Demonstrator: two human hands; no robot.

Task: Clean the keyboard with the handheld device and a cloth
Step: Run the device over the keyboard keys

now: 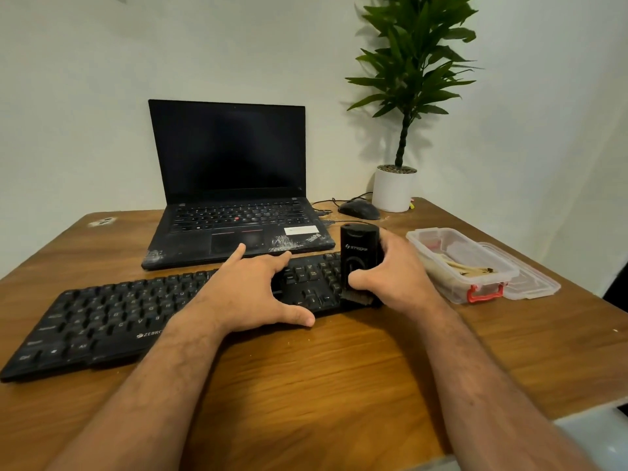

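— How far along with the cleaning?

— Somewhere in the first part, by my judgement. Lying across the wooden table (339,385) the long way, the black keyboard (112,317), with its right end under both hands. Standing upright on that right end, the black handheld device (359,253), brush end down and touching the keys. Wrapping around its lower body, the right hand (390,277), fingers curled and gripping it. Resting on the keyboard just left of the device, the left hand (251,290), fingers spread and relaxed, thumb touching the table at the near edge, probably steadying the board.

— And what is remaining?

— Probably most of the key rows to the left, and then all the wiping. Not seeing any cloth for certain; possibly lying inside the clear plastic container (458,263), where something pale is showing, but cannot tell what.

— Anything standing in the way?

— Sitting just behind the keyboard, an open black laptop (231,185), nearly touching its far edge, so limiting room there. Standing in the far right corner, a potted plant (397,185). Lying well behind the device, a black mouse (358,209) with its cable (324,202). Resting beside the container on its right, the clear lid (533,280). Nothing blocking the sweep to the left except the left hand itself.
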